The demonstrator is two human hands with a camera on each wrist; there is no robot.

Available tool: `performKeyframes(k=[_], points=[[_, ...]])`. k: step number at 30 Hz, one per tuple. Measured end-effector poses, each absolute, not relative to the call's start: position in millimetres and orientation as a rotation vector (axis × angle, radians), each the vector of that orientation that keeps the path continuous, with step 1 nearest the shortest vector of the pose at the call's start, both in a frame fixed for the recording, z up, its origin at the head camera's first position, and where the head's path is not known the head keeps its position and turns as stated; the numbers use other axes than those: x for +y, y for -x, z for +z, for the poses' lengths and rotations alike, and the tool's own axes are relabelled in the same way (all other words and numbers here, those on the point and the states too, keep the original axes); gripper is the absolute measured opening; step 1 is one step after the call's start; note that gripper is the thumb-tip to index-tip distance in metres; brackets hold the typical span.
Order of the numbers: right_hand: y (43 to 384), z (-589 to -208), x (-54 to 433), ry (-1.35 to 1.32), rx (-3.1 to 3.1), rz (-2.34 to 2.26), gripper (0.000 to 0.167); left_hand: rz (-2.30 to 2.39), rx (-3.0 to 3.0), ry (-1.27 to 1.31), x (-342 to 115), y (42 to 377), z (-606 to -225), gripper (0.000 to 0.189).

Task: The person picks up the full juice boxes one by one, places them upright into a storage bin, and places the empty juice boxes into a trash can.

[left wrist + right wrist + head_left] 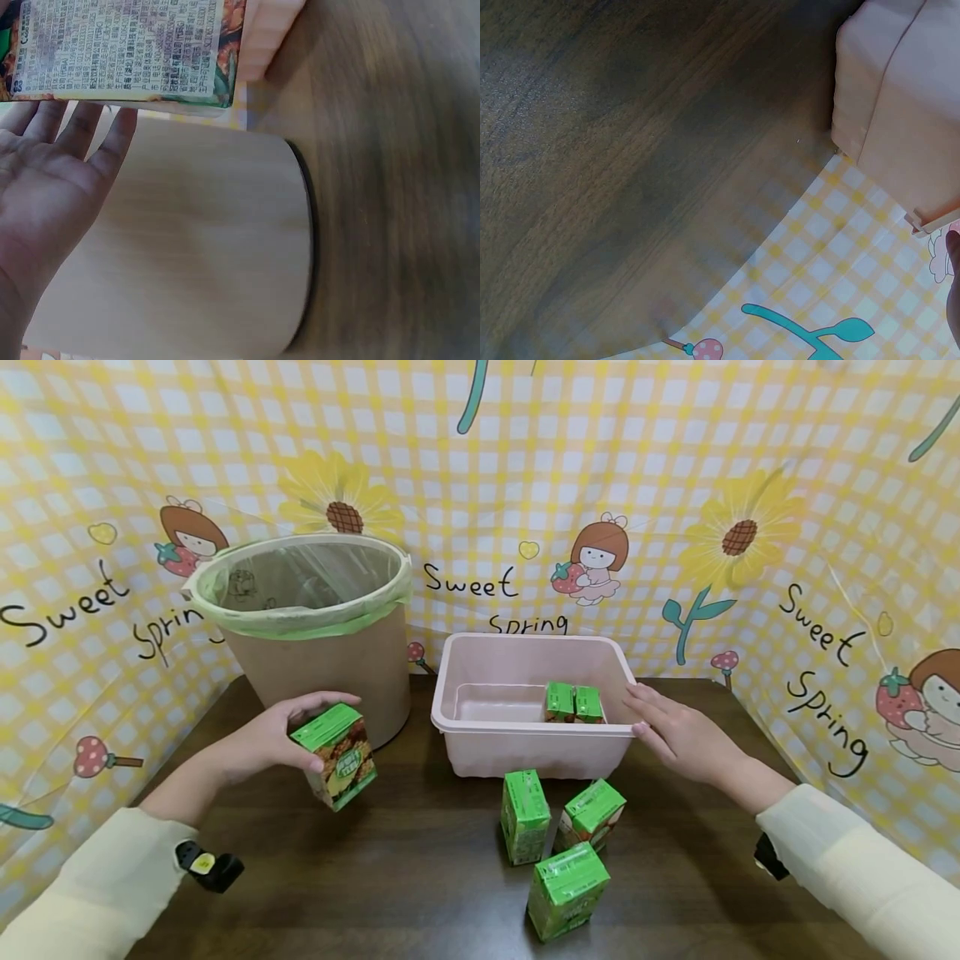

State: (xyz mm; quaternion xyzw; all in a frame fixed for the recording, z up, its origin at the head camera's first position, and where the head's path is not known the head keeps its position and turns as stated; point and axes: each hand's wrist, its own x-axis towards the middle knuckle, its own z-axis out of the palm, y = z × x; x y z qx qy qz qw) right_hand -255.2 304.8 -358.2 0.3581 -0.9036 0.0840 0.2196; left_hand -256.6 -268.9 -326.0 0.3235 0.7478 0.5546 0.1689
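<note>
My left hand point(262, 743) grips a small green-topped drink carton point(348, 764) by its sides, thumb in front and fingers behind, in front of the tan bin. Small print covers the face of this carton point(120, 49) shown in the left wrist view. My right hand point(690, 735), fingers nearly straight, rests against the right rim of a pink plastic tub point(525, 752). Inside the tub, at its right end, two similar cartons point(559, 700) sit side by side. On the table before it stand a left carton point(525, 818), a right carton point(590, 814) and a front carton point(568, 893).
The tan bin point(330, 668), lined with a pale green bag point(300, 620), stands at the back left of the dark wooden table point(420, 877). A yellow checked cloth point(465, 485) hangs behind and along both sides.
</note>
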Motion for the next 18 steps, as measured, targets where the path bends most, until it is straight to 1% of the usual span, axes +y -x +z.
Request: performKeyframes(k=[18], points=[[253.7,-358.2,304.2,-0.985,-2.494,0.251,0.045,1.535,2.223,-0.992,-226.4,252.2,-286.4,0.083]])
